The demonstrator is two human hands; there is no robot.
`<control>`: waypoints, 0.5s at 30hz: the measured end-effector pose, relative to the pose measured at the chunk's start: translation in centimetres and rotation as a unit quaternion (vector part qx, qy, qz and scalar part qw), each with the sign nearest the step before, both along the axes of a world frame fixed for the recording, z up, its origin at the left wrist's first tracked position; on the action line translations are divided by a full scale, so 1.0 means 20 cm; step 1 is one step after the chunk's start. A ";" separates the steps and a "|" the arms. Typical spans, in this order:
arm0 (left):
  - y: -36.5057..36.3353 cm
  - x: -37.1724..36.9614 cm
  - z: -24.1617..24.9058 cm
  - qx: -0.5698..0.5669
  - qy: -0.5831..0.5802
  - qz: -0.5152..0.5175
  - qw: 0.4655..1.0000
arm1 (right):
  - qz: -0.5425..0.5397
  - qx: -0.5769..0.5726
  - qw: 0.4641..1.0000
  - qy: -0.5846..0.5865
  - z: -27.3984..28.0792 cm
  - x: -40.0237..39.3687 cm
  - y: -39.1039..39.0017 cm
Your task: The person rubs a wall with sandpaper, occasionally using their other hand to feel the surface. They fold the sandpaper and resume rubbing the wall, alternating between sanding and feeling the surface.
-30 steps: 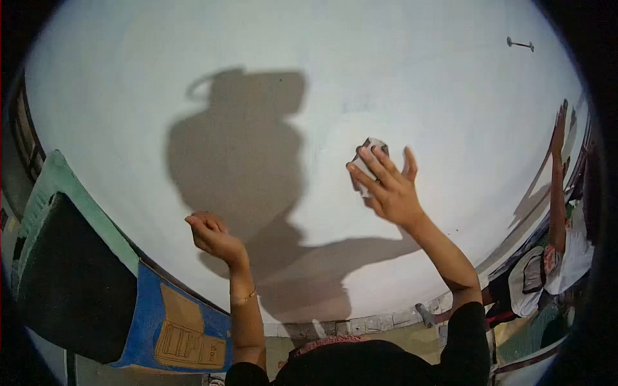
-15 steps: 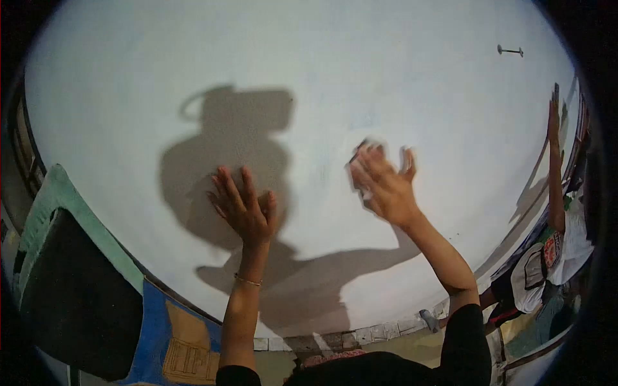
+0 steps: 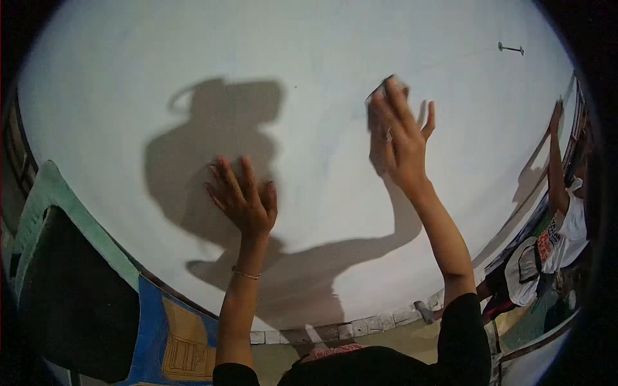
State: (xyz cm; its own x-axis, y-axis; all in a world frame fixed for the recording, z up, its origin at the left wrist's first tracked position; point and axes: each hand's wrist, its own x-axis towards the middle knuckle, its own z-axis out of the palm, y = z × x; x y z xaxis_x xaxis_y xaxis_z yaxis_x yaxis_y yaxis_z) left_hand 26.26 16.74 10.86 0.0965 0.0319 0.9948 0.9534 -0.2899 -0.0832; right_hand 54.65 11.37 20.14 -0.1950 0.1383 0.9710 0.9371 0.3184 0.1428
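Note:
My left hand [image 3: 243,199] lies against the white wall [image 3: 322,38] with its fingers spread and nothing in it, inside the shadow cast on the wall. Higher up and to the right, my right hand [image 3: 400,135] presses a small dark-edged pad [image 3: 400,85] to the wall. The pad is mostly hidden under the fingers, so what it is exactly cannot be made out. The thumb of that hand stands out to the right.
At the right edge a person in a white top [image 3: 570,225] reaches an arm up to the wall. A small metal fixture [image 3: 511,48] is on the wall at upper right. A green-framed dark panel [image 3: 77,296] and a blue board [image 3: 149,328] stand at lower left.
My right hand has moved up and a little right along the wall with the pad. My left hand stays nearly in place. The other person's hand is slightly lower.

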 end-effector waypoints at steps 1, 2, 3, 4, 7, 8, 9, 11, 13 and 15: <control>0.00 0.01 0.01 -0.002 0.000 0.005 1.000 | 0.021 -0.002 0.999 0.036 0.03 0.00 0.00; 0.00 -0.01 0.00 -0.005 -0.002 0.004 1.000 | 0.032 -0.011 0.999 0.017 0.01 -0.07 0.01; 0.01 -0.01 0.01 0.004 -0.001 -0.005 1.000 | 0.043 -0.018 0.999 0.000 -0.03 -0.13 0.00; 0.01 0.00 0.01 0.013 0.001 -0.014 1.000 | 0.029 -0.100 0.990 -0.095 -0.12 -0.15 0.02; 0.01 -0.01 0.01 0.009 0.002 -0.001 1.000 | 0.062 -0.097 0.947 -0.299 -0.28 -0.26 0.03; 0.00 -0.01 0.02 0.009 0.004 -0.002 1.000 | 0.076 -0.111 0.948 -0.289 -0.26 -0.24 0.02; -0.01 0.00 0.02 0.002 0.001 -0.011 1.000 | 0.090 -0.123 0.948 -0.279 -0.20 -0.22 0.00; -0.01 0.00 0.03 -0.003 -0.002 -0.020 1.000 | 0.039 -0.093 0.980 -0.173 -0.06 -0.15 -0.03; -0.01 -0.02 0.01 -0.003 0.003 -0.013 1.000 | -0.029 -0.009 0.998 -0.057 0.07 -0.12 -0.04; -0.02 -0.03 0.01 -0.001 -0.001 -0.019 1.000 | -0.003 0.014 1.000 -0.021 0.05 -0.20 0.00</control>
